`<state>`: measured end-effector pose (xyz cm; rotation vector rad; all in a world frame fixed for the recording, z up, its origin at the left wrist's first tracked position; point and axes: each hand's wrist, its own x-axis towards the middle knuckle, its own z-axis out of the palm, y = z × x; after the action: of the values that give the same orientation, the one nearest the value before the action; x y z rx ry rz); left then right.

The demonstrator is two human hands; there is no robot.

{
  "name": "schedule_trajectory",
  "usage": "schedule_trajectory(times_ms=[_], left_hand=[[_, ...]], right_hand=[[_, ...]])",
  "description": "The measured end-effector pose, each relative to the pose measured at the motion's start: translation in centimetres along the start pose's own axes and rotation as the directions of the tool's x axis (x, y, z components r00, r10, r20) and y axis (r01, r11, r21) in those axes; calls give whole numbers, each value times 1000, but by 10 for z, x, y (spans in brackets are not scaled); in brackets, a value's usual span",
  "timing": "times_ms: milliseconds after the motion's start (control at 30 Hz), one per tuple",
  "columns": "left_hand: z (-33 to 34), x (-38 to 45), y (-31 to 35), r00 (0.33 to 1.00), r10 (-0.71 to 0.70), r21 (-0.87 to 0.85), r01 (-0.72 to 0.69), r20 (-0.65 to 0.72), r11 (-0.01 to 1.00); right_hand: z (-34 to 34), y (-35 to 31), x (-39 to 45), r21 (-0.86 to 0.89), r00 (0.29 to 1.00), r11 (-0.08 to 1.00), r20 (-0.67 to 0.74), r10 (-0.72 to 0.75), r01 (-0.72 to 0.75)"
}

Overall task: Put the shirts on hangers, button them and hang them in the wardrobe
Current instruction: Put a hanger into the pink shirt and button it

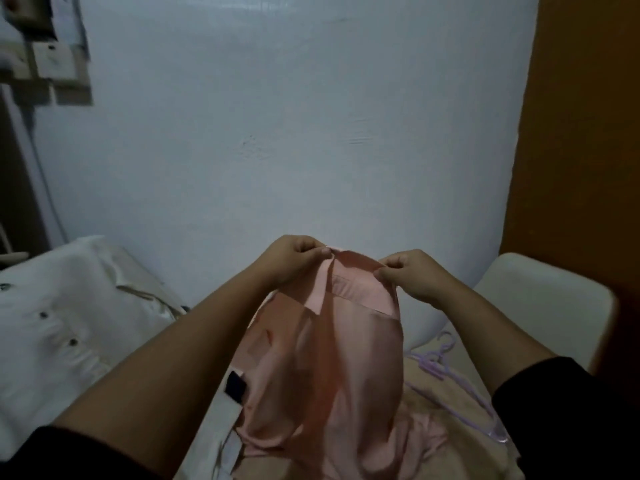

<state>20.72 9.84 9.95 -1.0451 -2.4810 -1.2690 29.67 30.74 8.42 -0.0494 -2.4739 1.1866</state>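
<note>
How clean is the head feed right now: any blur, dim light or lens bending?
Head view: dim, flat light with no glare; left hand and right hand pinching the pink shirt collar look soft; white shirt and purple hangers smear toward the edges; wide-angle bending curves the orange wall.

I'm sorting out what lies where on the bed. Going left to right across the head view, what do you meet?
White shirt → left hand → pink shirt, its collar held up by both hands → right hand → purple hanger.
</note>
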Motion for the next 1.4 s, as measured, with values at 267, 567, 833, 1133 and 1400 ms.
schedule_trajectory(times_ms=[267,567,833,1133,1400], left_hand=[[-39,-19,43,999,18,11,-18,-51,1000],[-56,-14,73,1000,-13,-114,13,0,993],[-35,7,88,956,-69,-236,140,286,962],[58,66,77,859,173,-502,108,481,858],[79,81,75,732,225,-576,269,643,772]], right_hand=[[-20,-39,-18,-40,993,996,-86,-77,74],[-37,-68,-15,-11,975,996,-201,-91,90],[-45,-75,-13,374,992,927,-121,37,11],[-83,-42,-27,724,997,688,76,3,-58],[-127,-35,-37,691,985,721,-147,90,37]])
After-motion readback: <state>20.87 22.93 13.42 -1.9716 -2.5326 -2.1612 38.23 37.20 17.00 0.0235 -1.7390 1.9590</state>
